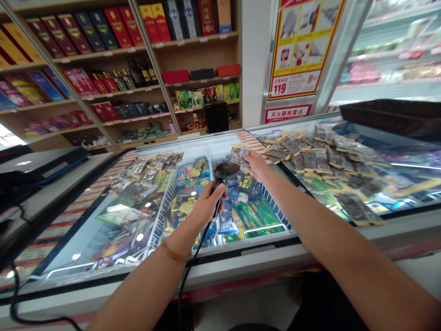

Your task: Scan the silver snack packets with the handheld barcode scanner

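Observation:
My left hand point(211, 201) is wrapped round the handle of a black barcode scanner point(226, 170), whose cable runs down over the freezer's front edge. Just right of the scanner head, my right hand point(254, 164) pinches a small clear packet point(240, 155) with dark contents. Scanner and packet are close together above the glass-topped chest freezer point(272, 244). Similar packets point(319, 158) lie in a loose pile on the glass to the right. A smaller group of packets point(151, 165) lies on the left side of the glass.
Under the glass, wire baskets hold bagged frozen goods point(255, 214). A dark tray point(389, 117) sits at the back right. A counter with black equipment point(41, 170) stands at the left. Shelves of boxes point(103, 78) and a red-yellow poster point(303, 50) are behind.

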Motion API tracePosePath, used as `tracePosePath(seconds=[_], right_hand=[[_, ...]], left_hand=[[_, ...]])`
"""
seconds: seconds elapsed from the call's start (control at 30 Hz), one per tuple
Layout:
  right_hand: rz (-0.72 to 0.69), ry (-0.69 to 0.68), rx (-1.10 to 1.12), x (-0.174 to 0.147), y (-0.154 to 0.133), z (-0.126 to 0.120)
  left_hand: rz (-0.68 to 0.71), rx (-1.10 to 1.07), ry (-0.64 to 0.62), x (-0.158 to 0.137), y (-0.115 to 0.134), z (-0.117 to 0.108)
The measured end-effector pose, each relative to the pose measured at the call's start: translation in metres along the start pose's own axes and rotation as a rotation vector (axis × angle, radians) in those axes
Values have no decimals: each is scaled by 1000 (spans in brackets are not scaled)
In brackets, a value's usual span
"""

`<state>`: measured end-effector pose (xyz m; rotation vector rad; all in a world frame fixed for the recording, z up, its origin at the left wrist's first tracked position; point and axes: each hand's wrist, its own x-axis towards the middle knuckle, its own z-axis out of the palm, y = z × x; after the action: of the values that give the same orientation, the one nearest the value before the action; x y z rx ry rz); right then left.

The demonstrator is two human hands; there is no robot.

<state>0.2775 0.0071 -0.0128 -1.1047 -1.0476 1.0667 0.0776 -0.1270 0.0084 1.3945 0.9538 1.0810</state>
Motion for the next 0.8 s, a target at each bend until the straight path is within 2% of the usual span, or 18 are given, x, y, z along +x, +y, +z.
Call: tracePosePath(seconds=[0.1,0.33,0.8], right_hand=[[41,-37,96,-3,-4,2],[2,3,5,-6,-7,4],[-44,11,4,2,4,2]], left_hand=[[10,17,-32,0,-4,4],[35,77,-51,1,-8,5],[22,47,-46,0,-8,4]])
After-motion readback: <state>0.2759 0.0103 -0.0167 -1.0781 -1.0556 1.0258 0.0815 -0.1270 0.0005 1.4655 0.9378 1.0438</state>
